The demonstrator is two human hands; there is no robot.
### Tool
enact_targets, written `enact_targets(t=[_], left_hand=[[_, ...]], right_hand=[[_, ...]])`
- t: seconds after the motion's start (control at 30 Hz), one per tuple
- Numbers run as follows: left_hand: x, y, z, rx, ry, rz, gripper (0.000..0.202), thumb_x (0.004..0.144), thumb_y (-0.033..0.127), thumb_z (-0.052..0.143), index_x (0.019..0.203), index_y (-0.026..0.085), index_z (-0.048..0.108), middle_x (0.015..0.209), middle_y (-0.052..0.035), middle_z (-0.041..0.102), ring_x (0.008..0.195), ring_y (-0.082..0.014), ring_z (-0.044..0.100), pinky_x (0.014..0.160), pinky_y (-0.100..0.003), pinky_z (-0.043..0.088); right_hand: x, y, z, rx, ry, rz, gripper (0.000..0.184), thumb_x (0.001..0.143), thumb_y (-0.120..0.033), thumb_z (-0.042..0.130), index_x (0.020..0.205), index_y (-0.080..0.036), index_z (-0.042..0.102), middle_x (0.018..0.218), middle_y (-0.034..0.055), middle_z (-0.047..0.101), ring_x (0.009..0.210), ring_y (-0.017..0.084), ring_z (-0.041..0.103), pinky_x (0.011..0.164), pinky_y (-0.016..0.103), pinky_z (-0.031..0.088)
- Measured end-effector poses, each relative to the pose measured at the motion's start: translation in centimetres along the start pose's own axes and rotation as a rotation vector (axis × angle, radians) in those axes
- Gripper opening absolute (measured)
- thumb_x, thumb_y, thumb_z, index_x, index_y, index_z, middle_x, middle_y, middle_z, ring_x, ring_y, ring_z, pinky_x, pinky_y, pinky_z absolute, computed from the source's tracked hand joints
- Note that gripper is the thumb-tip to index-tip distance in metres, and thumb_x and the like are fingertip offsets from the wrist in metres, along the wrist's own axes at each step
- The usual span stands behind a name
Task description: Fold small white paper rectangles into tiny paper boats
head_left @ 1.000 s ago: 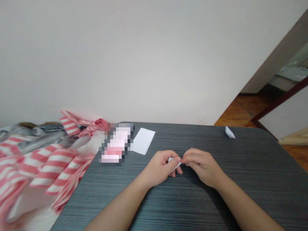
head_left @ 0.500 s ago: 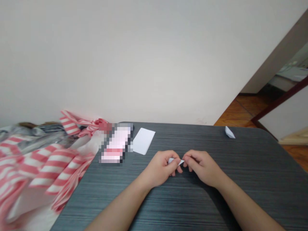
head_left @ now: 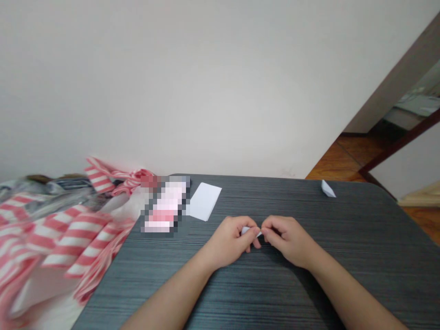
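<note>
Two hands [head_left: 228, 243] [head_left: 287, 240] pinching folded paper [head_left: 250, 232] (white, pointed)

We see our own two arms coming in from the bottom edge of the view, and both forearms [head_left: 172, 295] are bare as far as the frame shows them, with smooth skin and no fabric on them. They taper gently toward rounded wrists and then widen into our left hand [head_left: 227, 243] and right hand [head_left: 288, 240], which are bare too. Our fingers [head_left: 245, 231] look slim and smooth, though their nails are too small for us to make out.
</note>
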State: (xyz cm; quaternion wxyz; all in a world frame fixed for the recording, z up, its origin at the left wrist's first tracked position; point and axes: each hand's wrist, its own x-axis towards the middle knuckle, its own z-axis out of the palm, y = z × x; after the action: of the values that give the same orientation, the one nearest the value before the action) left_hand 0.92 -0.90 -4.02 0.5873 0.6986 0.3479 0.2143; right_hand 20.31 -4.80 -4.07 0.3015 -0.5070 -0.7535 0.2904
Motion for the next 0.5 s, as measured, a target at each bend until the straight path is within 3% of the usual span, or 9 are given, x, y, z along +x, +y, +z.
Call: enact_targets(t=[0.5], left_hand=[[-0.03, -0.56, 0.07, 0.015, 0.003, 0.012, 0.022, 0.092, 0.028, 0.051, 0.080, 0.015, 0.064, 0.069, -0.0036, 0.072, 0.053, -0.0097, 0.055, 0.052, -0.019, 0.041]], right_hand=[[-0.02, -0.16, 0.01, 0.038, -0.036, 0.017, 0.021, 0.092, -0.019, 0.054, 0.073, -0.017, 0.061, 0.065, -0.0017, 0.060, 0.060, 0.011, 0.053, 0.060, 0.021, 0.037]])
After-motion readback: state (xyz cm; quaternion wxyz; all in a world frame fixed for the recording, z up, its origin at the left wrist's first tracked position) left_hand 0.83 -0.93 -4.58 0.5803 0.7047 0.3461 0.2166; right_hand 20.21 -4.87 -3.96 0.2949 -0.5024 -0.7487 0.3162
